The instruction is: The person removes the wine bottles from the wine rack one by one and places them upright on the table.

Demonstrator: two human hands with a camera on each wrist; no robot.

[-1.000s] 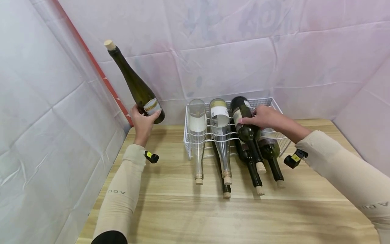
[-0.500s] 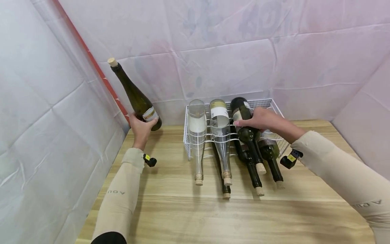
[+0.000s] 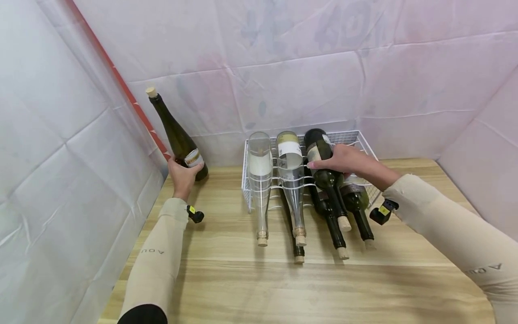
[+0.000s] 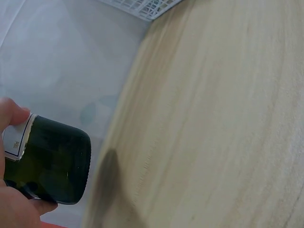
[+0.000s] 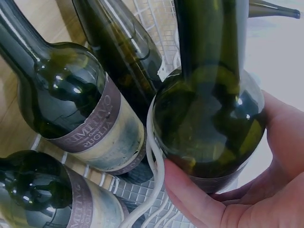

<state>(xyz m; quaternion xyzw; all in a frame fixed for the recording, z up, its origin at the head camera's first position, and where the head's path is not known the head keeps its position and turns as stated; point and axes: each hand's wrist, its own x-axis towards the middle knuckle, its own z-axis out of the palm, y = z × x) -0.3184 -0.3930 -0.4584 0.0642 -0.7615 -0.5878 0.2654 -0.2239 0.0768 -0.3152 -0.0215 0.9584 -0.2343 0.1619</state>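
Note:
My left hand (image 3: 183, 177) grips a slim green wine bottle (image 3: 173, 130) around its lower body, by the white label. The corked neck points up, leaning left, at the table's back left. In the left wrist view, the bottle's base (image 4: 66, 164) is close over the wooden table. On the upper tier of a white wire rack (image 3: 246, 184) lies a dark wine bottle (image 3: 332, 189), cork toward me. My right hand (image 3: 344, 161) holds its body, thumb on the left side. In the right wrist view, fingers (image 5: 190, 190) wrap its shoulder (image 5: 204, 128) beside the rack's wire.
Two clear corked bottles, the left one (image 3: 260, 166) and the right one (image 3: 290, 180), lie on the rack's upper tier. Below are several dark bottles, including a middle one (image 3: 336, 229) and a right one (image 3: 360, 213). White sheeting (image 3: 291, 81) hangs behind the table (image 3: 226, 279).
My left hand has lowered the slim green bottle and shifted it slightly left. My right hand has edged slightly left over its dark bottle, which lies nearly where it was.

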